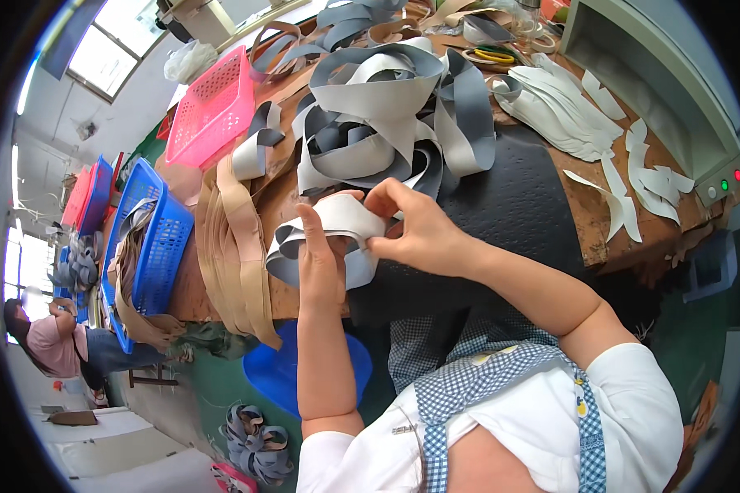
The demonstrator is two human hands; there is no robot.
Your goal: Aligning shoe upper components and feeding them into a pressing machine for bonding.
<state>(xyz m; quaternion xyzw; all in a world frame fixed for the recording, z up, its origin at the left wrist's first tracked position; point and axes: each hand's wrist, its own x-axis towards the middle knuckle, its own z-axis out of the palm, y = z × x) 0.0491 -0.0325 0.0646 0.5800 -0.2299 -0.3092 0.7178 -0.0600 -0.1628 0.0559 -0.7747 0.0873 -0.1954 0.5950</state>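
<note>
A curled strip (337,215), white on one face and grey on the other, hangs in a loop between my hands above the table's near edge. My left hand (322,261) is closed around its left part, thumb upright on the near side. At the strip's right end, my right hand (426,234) pinches the edge between thumb and fingers. Just beyond my hands lies a large heap of similar white-and-grey strips (378,90). A black perforated mat (522,214) lies under and to the right of my right hand. Long beige strips (234,238) lie stacked to the left.
A pink basket (212,107) and a blue basket (160,255) stand at the left. Fanned white pieces (559,111) lie at the right, near yellow-handled scissors (493,56). A grey machine (658,90) bounds the right side. A person (57,345) is far left.
</note>
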